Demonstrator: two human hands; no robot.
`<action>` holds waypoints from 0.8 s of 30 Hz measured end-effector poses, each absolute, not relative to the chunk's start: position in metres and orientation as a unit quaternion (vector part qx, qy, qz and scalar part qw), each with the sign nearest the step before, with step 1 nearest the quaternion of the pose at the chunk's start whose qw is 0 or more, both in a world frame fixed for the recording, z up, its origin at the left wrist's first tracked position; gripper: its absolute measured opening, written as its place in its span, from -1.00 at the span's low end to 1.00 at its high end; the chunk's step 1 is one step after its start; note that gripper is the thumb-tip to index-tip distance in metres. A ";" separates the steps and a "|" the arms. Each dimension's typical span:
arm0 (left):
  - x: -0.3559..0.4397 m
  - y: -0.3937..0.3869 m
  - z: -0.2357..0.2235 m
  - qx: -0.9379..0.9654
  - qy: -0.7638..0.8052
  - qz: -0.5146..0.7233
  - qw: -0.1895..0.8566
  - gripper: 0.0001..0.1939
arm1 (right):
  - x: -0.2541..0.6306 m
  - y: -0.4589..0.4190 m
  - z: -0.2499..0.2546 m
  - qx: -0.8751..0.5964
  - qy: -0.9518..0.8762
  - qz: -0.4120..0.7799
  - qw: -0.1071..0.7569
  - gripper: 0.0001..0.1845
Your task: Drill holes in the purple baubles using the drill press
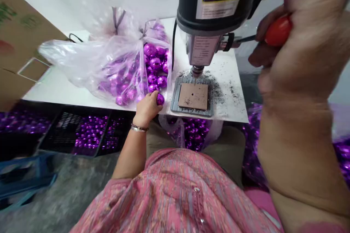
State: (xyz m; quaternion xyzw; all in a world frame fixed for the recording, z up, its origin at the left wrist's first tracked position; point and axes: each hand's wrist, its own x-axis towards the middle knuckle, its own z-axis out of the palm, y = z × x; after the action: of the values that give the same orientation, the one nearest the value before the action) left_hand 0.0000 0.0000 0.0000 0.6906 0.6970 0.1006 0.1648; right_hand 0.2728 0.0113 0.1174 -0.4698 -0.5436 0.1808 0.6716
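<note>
My left hand [147, 109] grips a shiny purple ball [160, 99] at the front edge of the white table [82, 93]. My right hand [303, 40], blurred and raised at the right, holds a red-handled screwdriver [278, 31], whose thin metal shaft points toward the bench drill [207, 16]. The drill's chuck [197, 70] hangs just above a brown square plate with a small central hole [193, 96]. That plate lies in a grey metal jig [177, 94]. Dark dust [216, 91] is scattered around the jig. Neither hand touches the drill.
A knotted clear plastic bag of purple balls [123, 69] stands left of the drill. Below the table are black crates of purple balls [90, 134] and another bag [191, 133]. A cardboard box [22, 40] stands far left, and a blue crate [24, 176] sits on the floor.
</note>
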 end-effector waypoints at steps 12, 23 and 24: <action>0.033 0.012 -0.020 0.425 0.390 0.443 0.687 -0.24 | 0.264 0.009 0.123 -0.404 -0.547 0.251 0.689 -0.67; 0.067 0.032 -0.027 0.498 0.502 0.360 0.608 -0.35 | 0.260 0.002 0.131 -0.436 -0.535 0.280 0.668 -0.51; 0.070 0.034 -0.026 0.504 0.511 0.352 0.601 -0.40 | 0.260 0.002 0.132 -0.436 -0.534 0.287 0.665 -0.52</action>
State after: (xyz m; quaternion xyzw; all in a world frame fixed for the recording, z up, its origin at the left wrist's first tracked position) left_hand 0.0696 0.0340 -0.0263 0.5041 0.5112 0.3515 0.6009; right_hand 0.2600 0.0015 0.1320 -0.4362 -0.5344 0.2866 0.6648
